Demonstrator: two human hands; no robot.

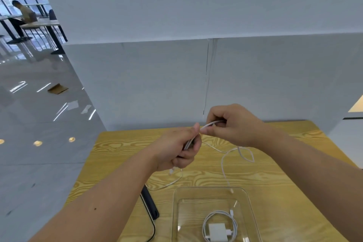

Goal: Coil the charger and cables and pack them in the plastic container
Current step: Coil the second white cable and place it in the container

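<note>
Over a yellow wood-grain table (275, 173) by a grey partition, our left hand (176, 149) clenches the gathered loops of a white cable (224, 165) while our right hand (231, 125) pinches the next turn. Its tail trails toward the clear plastic container (249, 202), where the charger (219, 230) already lies coiled. Next, we judge, more slack must feed in.

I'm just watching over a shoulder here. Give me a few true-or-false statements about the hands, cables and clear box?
1. Both hands hold the same white cable. True.
2. The plastic container is empty. False: a coiled cable with a white charger lies in it.
3. The left hand grips gathered loops. True.
4. The right hand rests flat on the table. False: it is raised, pinching the cable.
5. All the cable is coiled. False: loose cable trails on the table.
</note>
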